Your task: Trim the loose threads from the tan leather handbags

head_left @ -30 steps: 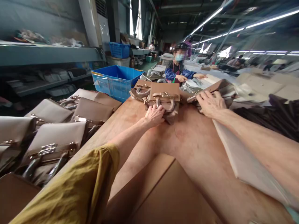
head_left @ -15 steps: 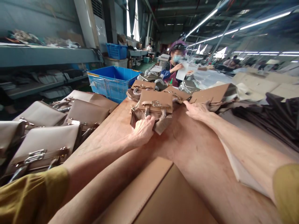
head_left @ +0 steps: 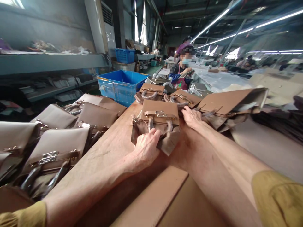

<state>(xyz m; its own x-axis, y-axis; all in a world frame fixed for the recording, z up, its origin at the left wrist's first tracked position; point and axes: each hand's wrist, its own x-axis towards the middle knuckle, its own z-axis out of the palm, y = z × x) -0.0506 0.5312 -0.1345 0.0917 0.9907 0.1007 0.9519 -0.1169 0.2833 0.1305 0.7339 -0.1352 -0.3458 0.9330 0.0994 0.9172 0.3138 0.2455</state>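
A tan handbag (head_left: 162, 110) with a metal clasp and wrapped handles lies at the middle of the wooden table (head_left: 99, 145). My left hand (head_left: 148, 145) is closed on its handle. Beside the bag's right edge is my right hand (head_left: 191, 118), its fingers bent close together near another tan bag (head_left: 186, 96); what they hold, if anything, is hidden. A large tan bag (head_left: 224, 101) lies on its side to the right. Nearest the camera is a tan leather piece (head_left: 151, 198), partly out of view.
Several light brown bags (head_left: 56, 145) are piled along the left. A blue crate (head_left: 120, 86) stands behind them. Across the table a masked person (head_left: 182, 69) handles a flat piece. Cream and dark material lies at the right.
My left hand has drawn the held bag a little nearer. My right hand has shifted closer to the bags at the middle. The person's white sheet has been lowered or turned.
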